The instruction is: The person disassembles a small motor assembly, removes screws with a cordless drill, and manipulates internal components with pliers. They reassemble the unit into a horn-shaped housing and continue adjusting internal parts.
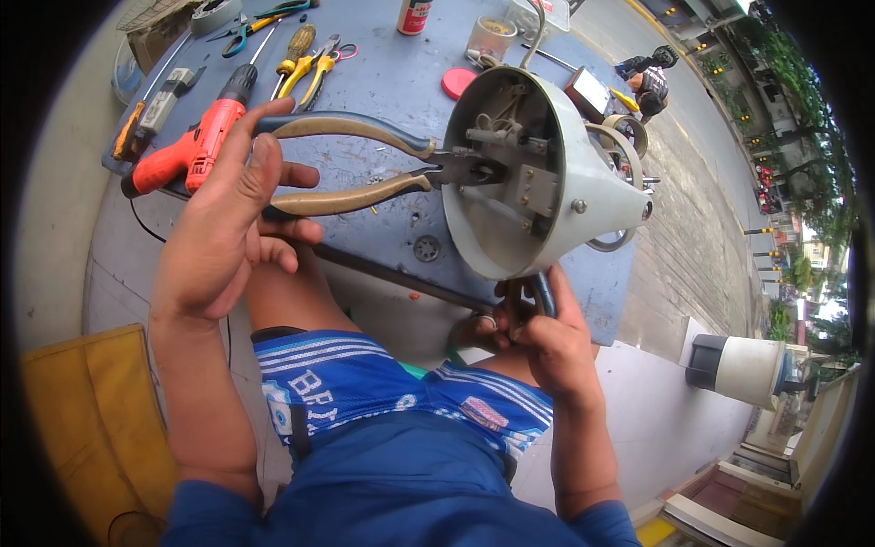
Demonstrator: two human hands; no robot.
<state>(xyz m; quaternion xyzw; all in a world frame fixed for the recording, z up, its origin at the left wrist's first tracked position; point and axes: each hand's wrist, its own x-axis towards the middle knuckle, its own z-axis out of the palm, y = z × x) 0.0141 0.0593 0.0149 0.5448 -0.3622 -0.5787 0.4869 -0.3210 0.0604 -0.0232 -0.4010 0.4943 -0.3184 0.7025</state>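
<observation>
A pair of pliers (365, 197) with blue-and-tan handles is in my left hand (223, 214), its fingers and thumb around the widely spread handles. The jaws reach into the open side of a grey bell-shaped metal housing (588, 196), at the metal parts inside. Wires and a metal bracket (538, 187) show within the housing. Just below its rim, my right hand (561, 342) is closed round a tool with blue-and-tan handles (544, 296); its working end is hidden behind the housing.
On the blue table (383, 82) lie a red cordless drill (196, 146), yellow-handled pliers (319, 73), a screwdriver (298, 50) and a red lid (458, 84). A clear jar (492, 41) stands behind. Near the front edge lies a toothed metal washer (426, 248). Another person (652, 89) is beyond.
</observation>
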